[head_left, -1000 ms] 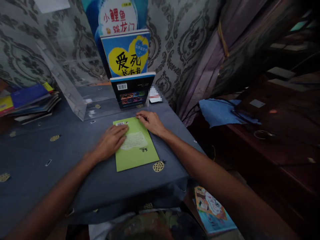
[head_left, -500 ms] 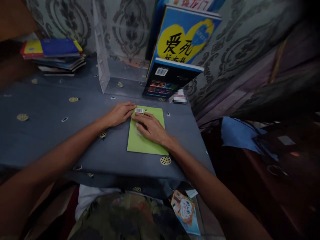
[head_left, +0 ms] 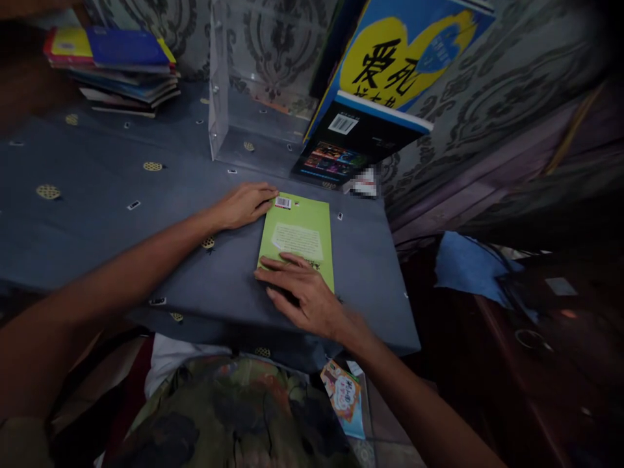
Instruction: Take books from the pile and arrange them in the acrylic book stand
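Left hand [head_left: 244,205], fingers loosely extended, gripping nothing, touches far-left corner of green book [head_left: 299,234], which lies flat on blue-grey tablecloth [head_left: 97,214] betw. both hands. Right hand [head_left: 305,296], open, palm down, presses book's near edge. Book's long axis runs near-to-far, barcode end pointing away twd. clear stand [head_left: 219,97] and upright books [head_left: 361,136].

Bare forearms, white shirt, floral-patterned trousers

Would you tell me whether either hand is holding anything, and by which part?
Nothing is lifted: the left hand touches the green book at its far left corner, the right hand presses its near edge.
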Available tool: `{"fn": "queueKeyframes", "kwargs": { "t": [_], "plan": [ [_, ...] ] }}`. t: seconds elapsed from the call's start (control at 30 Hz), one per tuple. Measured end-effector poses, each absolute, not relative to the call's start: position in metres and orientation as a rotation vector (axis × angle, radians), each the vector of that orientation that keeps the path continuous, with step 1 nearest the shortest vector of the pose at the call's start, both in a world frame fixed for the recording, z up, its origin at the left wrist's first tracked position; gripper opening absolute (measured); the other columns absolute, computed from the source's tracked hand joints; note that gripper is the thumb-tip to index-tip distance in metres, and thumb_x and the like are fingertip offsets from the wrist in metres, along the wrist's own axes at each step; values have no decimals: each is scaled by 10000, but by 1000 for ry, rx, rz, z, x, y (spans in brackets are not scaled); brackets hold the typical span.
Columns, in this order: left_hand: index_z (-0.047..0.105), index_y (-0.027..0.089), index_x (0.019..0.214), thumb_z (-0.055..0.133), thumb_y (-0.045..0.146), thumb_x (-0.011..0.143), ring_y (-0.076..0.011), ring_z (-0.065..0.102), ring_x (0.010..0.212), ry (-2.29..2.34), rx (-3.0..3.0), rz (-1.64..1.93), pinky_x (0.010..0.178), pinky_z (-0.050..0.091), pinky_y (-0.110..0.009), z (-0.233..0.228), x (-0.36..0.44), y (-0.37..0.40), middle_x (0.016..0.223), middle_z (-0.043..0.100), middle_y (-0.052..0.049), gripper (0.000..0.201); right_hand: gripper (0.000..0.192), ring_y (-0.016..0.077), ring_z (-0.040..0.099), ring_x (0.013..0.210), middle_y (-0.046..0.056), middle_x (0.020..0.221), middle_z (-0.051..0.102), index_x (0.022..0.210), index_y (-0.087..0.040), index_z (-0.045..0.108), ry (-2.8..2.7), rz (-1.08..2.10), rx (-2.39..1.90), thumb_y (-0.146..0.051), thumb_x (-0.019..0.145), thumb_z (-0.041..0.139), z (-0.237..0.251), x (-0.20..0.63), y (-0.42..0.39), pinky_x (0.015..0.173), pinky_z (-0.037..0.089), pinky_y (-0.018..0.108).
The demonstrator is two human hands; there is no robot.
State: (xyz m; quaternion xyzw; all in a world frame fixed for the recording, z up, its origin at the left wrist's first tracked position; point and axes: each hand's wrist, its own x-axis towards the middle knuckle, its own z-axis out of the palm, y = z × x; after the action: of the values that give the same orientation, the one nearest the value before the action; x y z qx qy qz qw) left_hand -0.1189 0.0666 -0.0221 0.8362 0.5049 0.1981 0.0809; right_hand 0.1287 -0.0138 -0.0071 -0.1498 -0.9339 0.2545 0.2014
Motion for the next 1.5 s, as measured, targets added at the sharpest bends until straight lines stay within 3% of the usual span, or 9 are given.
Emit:
{"fn": "queueKeyframes", "kwargs": {
  "t": [0.23,0.37,0.53,0.73,1.0,1.13,1.3,1.5],
  "plan": [
    [576,174,1392,395,433,1006,-278,560,1298,1566,2493,544,1130,410,-439,-20,-117,61,1421,603,-105,498,477,193,510,1399,49,1381,664,1470,-268,508,-2647,663,-407,-177,1003,471,-13,146,-33,1217,367,499],
    [569,133,1396,378,436,1002,-291,541,1326,1564,2490,549,1158,382,-443,-22,-116,61,1443,586,-129,533,521,184,478,1423,65,1423,630,1531,-254,416,-2647,669,-489,-190,1017,475,-11,168,-37,1231,355,479],
    [561,148,1410,380,455,1002,-288,512,1364,1575,2483,555,1178,365,-450,-22,-117,60,1482,555,-124,542,604,211,469,1426,76,1479,574,1576,-284,334,-2594,664,-627,-197,1005,510,-13,202,-37,1217,376,498],
    [550,140,1423,328,443,1027,-285,464,1417,1619,2512,542,1187,356,-474,-22,-114,55,1517,523,-131,545,627,233,483,1415,68,1494,558,1570,-321,347,-2506,596,-754,-196,985,533,-23,224,-27,1178,438,511],
    [526,128,1448,327,456,1029,-278,464,1428,1524,2557,541,1184,387,-492,-24,-110,40,1524,513,-143,569,666,258,373,1487,142,1565,459,1573,-226,351,-2579,481,-783,-418,982,592,-22,223,-22,1216,365,526],
    [522,117,1452,353,471,1035,-287,449,1439,1442,2606,571,1192,386,-496,-22,-104,9,1522,512,-155,572,741,270,434,1453,133,1527,512,1572,-257,350,-2615,430,-744,-453,931,667,-22,229,-37,1197,397,530],
    [493,158,1481,451,511,1013,-312,419,1457,1382,2676,563,1180,411,-509,-21,-98,-38,1544,488,-139,588,632,241,582,1334,89,1393,648,1564,-293,362,-2543,294,-732,-237,978,593,-28,234,-67,1089,530,484],
    [265,259,1599,580,580,938,-338,333,1502,1265,2727,521,1181,389,-543,-20,-100,-91,1596,408,-123,799,545,228,721,1119,77,1180,767,1510,-290,464,-2397,227,-673,-129,991,499,-25,233,-95,886,640,406]
  ]
}}
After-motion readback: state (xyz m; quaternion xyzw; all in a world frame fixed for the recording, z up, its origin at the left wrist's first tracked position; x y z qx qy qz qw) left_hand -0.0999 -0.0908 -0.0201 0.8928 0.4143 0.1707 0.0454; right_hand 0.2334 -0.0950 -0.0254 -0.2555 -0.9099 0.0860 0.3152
